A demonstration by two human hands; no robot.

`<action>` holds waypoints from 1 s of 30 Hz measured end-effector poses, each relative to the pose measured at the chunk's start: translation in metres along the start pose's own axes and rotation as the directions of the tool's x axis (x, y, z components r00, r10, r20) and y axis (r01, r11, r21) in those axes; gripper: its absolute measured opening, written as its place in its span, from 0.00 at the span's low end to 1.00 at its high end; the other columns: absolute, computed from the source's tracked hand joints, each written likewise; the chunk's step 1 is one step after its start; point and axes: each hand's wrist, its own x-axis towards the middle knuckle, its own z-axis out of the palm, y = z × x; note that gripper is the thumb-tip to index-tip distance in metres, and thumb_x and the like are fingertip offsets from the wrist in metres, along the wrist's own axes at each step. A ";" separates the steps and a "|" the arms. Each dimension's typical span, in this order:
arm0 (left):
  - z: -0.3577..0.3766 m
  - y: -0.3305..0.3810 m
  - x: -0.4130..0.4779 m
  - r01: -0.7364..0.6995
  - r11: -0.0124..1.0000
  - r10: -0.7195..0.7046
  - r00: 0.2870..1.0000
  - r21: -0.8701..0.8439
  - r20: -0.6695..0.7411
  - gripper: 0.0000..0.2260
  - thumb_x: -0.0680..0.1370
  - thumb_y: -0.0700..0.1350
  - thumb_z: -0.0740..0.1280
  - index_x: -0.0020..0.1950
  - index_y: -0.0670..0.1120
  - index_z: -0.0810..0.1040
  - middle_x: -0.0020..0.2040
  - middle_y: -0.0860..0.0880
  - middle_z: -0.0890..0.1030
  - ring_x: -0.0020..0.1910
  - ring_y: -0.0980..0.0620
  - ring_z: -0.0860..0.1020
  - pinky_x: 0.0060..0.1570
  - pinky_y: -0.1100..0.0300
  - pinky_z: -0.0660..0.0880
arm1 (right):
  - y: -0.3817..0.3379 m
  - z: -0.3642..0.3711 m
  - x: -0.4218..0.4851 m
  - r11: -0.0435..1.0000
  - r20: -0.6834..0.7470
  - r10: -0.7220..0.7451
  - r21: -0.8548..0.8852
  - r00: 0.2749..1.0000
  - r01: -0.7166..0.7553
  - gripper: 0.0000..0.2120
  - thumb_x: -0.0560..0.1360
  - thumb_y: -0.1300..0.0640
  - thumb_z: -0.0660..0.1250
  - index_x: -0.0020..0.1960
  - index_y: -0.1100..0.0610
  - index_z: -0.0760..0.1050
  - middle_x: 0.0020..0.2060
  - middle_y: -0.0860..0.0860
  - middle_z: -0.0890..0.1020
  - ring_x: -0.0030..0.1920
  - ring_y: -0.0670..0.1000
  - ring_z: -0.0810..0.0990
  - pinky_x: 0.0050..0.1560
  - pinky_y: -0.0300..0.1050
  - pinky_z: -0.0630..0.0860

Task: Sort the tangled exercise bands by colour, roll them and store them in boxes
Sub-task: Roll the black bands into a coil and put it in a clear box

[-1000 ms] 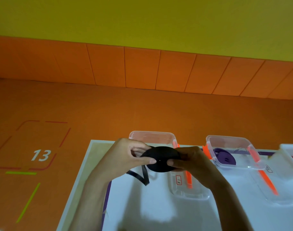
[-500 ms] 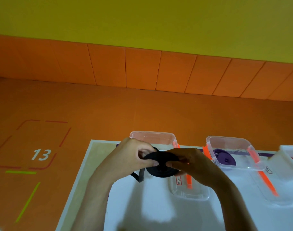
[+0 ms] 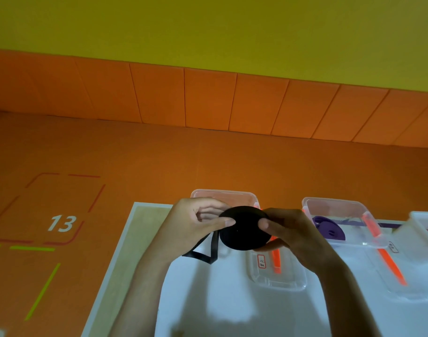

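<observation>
both hands pinch the flat black coiled exercise band (image 3: 244, 229) above the white table (image 3: 208, 302), left hand (image 3: 193, 227) at its nine o'clock, right hand (image 3: 293, 235) at three, loose black tail (image 3: 214, 246) dangling toward seven, so the left hand looks nearer to feed it in.

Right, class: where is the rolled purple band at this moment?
Head view, right of centre: the purple band lies inside the clear box, just right of the right hand.

A white desk (image 3: 232, 300) with a pale wooden edge stands on an orange floor (image 3: 159, 161) marked with a white "13" (image 3: 62, 223) and green lines (image 3: 42, 290). Beyond it, orange wall panels (image 3: 208, 98) run below a yellow-green wall (image 3: 208, 27).
</observation>
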 end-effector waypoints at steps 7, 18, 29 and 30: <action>0.012 -0.002 0.001 0.024 0.998 -0.030 0.995 -0.055 -0.095 0.07 0.75 0.40 0.81 0.50 0.49 0.89 0.44 0.48 0.89 0.44 0.55 0.86 0.45 0.68 0.79 | -0.001 0.005 0.006 0.999 -0.060 -0.012 0.042 0.998 0.014 0.11 0.77 0.46 0.71 0.58 0.43 0.85 0.53 0.49 0.87 0.59 0.53 0.85 0.46 0.53 0.86; 0.003 -0.020 0.002 0.058 0.987 -0.087 0.977 -0.149 -0.192 0.16 0.68 0.51 0.83 0.56 0.57 0.89 0.50 0.49 0.90 0.51 0.47 0.88 0.48 0.60 0.84 | 0.005 0.015 0.012 0.922 -0.022 0.116 0.374 0.993 -0.100 0.31 0.65 0.39 0.83 0.63 0.54 0.83 0.59 0.55 0.84 0.63 0.60 0.84 0.52 0.61 0.84; 0.007 -0.026 0.003 -0.012 0.996 -0.013 0.963 -0.091 -0.269 0.09 0.73 0.34 0.80 0.45 0.48 0.86 0.41 0.41 0.86 0.41 0.44 0.85 0.45 0.55 0.83 | 0.006 0.011 0.011 0.974 -0.061 -0.065 -0.222 0.996 0.050 0.08 0.82 0.54 0.66 0.59 0.45 0.80 0.53 0.41 0.87 0.59 0.47 0.85 0.51 0.47 0.86; 0.006 -0.025 0.003 -0.002 0.997 -0.018 0.967 -0.080 -0.252 0.09 0.74 0.35 0.80 0.45 0.48 0.86 0.39 0.39 0.85 0.37 0.44 0.83 0.39 0.49 0.82 | 0.006 0.009 0.011 0.975 -0.051 -0.035 -0.220 0.998 0.023 0.09 0.81 0.53 0.68 0.60 0.45 0.80 0.53 0.41 0.87 0.57 0.46 0.86 0.48 0.48 0.87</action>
